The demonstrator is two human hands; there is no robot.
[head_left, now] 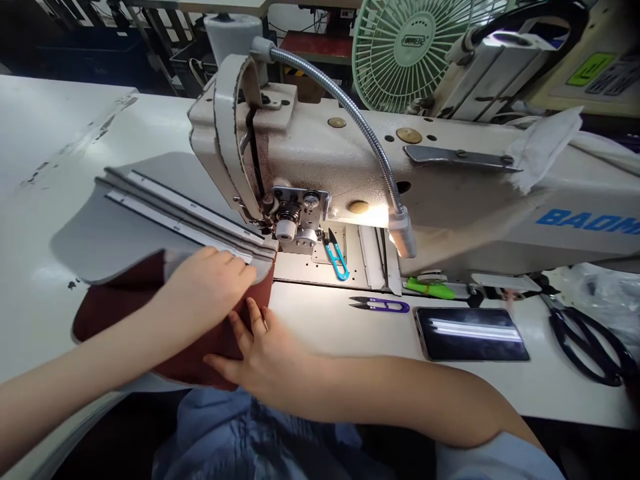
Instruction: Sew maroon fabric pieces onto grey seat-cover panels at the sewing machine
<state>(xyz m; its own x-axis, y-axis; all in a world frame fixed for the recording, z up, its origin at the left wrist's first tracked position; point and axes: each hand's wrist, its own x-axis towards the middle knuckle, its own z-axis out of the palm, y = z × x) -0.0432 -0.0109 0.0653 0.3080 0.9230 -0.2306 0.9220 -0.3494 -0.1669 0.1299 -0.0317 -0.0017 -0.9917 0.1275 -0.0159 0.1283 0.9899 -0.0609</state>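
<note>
A grey and maroon fabric piece [120, 237] lies on the white table, left of the sewing machine [345, 153]. Two pale strips [190, 209] with dark edges run along its grey side, toward the presser area under the machine head. My left hand [213, 290] is closed, its curled fingers gripping the piece near the fold; its fingertips are partly hidden. Just below and to the right, my right hand [270, 353] rests on the maroon part [195, 343] with fingers spread, holding nothing. One of its fingers wears a ring [265, 325].
Blue thread snips [337, 257] lie on the machine bed. Purple snips [383, 305], a phone [473, 333] and black-handled scissors [593, 340] lie to the right. A gooseneck lamp [401, 233] lights the bed. Behind the machine stands a green fan [413, 47].
</note>
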